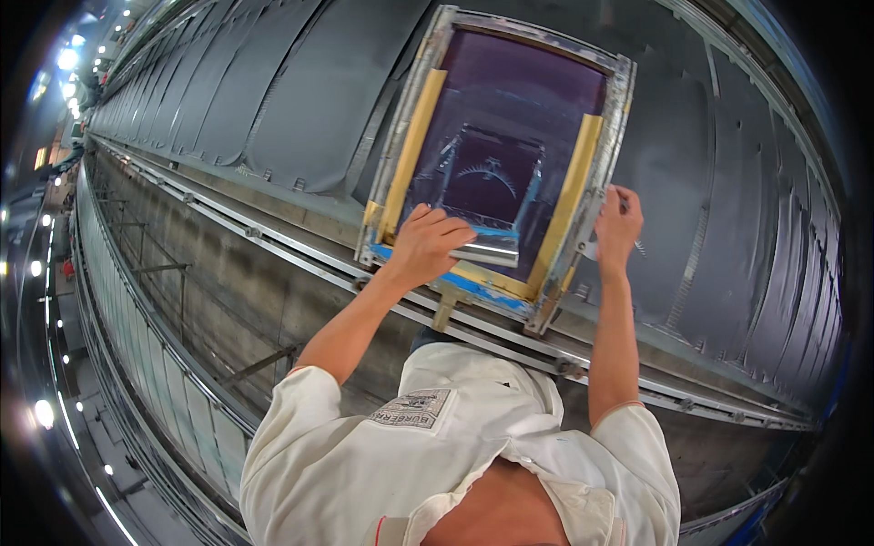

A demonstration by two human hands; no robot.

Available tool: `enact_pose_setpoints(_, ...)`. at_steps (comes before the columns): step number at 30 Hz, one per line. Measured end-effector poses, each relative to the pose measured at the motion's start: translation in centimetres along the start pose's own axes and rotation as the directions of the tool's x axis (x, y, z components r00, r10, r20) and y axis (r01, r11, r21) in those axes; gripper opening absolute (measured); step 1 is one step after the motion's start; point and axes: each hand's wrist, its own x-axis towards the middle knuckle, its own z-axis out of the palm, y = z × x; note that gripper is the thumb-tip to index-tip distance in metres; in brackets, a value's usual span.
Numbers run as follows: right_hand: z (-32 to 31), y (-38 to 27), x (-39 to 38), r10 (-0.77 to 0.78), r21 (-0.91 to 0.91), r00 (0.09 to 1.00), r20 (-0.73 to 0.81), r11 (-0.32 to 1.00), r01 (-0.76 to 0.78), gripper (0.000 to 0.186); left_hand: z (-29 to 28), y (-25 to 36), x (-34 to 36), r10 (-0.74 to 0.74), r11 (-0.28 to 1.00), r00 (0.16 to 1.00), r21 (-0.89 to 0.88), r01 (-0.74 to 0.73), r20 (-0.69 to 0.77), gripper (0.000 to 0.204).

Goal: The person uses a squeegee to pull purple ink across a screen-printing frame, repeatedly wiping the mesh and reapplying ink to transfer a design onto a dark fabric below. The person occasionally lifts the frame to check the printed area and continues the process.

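A screen-printing frame (621, 100) with a dark purple mesh lies tilted on the long table ahead of me. Yellow tape strips line its inner sides, and blue marks run along its near end. Inside the mesh a square patch shows a pale curved design. My left hand (426, 244) is closed round a squeegee (487, 247) with a shiny metal holder, low over the near part of the mesh. At the frame's right outer side my right hand (619, 223) has its fingers curled in against the edge; the fingertips are partly hidden.
Dark grey sheets (309, 100) cover the table in a row to both sides. A metal rail (218, 202) runs along the table's near edge, between it and my body. A second long table (146, 300) stands behind on the left, with lights beyond.
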Motion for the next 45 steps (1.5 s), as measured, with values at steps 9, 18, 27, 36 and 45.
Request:
enact_pose_setpoints(9,-0.9,-0.3,0.7,-0.074,-0.373,0.987,-0.144,0.928,0.015,0.027,0.0,0.5,-3.0,0.053,0.998,0.986,-0.052,-0.046,0.158,0.050)
enact_pose_setpoints(18,-0.3,-3.0,2.3,-0.344,-0.682,0.934,0.096,0.661,0.313,0.041,2.0,-8.4,12.5,0.108,0.990,0.994,-0.090,-0.105,0.034,0.025)
enact_pose_setpoints(27,10.4,-8.7,1.5,-0.192,-0.557,0.620,0.761,0.296,0.776,0.021,2.8,-11.0,16.5,0.031,0.993,0.972,-0.120,-0.003,0.233,0.012)
enact_pose_setpoints(36,9.8,-8.0,0.1,-0.175,-0.492,0.539,0.824,0.251,0.834,0.012,1.3,-9.8,14.6,0.080,0.995,0.971,-0.075,-0.065,0.224,0.013)
enact_pose_setpoints(45,7.6,-4.5,-7.7,-0.180,-0.418,0.530,0.829,0.431,0.800,0.016,1.3,-6.8,6.1,0.026,0.984,0.953,-0.175,0.028,0.301,0.016)
